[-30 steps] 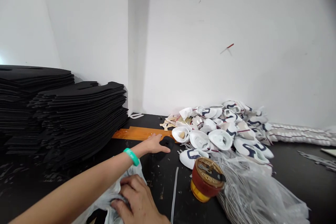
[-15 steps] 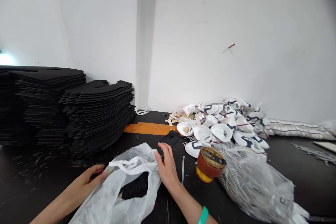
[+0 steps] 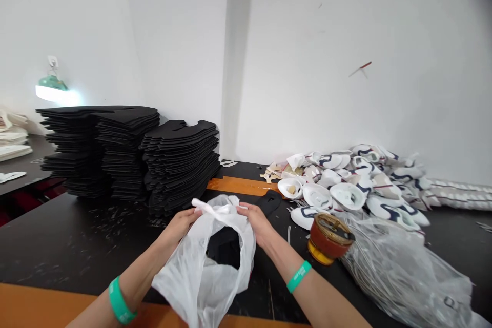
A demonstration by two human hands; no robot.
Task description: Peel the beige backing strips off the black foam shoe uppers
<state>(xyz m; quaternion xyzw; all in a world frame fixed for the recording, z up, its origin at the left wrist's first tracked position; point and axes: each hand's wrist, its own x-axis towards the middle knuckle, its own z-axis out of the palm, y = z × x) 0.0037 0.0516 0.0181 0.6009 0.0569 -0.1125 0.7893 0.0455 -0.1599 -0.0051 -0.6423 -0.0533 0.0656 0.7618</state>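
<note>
A white plastic bag (image 3: 192, 271) stands with its mouth open at the middle front of the table, dark pieces (image 3: 225, 247) showing inside it. My left hand (image 3: 181, 225) is closed on the bag's rim at the left, beside a twisted white strip of plastic. On the opposite side, my right hand (image 3: 257, 219) has its fingers curled over the rim and grips the bag too. Just behind the right hand lies a flat black cut piece (image 3: 270, 202). What else the bag contains is hidden.
Tall stacks of black cut sheets (image 3: 180, 164) stand at the left. To the right are a heap of white shoe uppers (image 3: 348, 196), a brown-lidded glue pot (image 3: 330, 238) and a clear bag of grey cords (image 3: 411, 271). A lamp (image 3: 53, 87) glows on the wall.
Both hands have come closer together and now grip the bag's rim; before, the right hand's fingers were looser. The bag's top has been drawn up and narrowed. My view has swung left.
</note>
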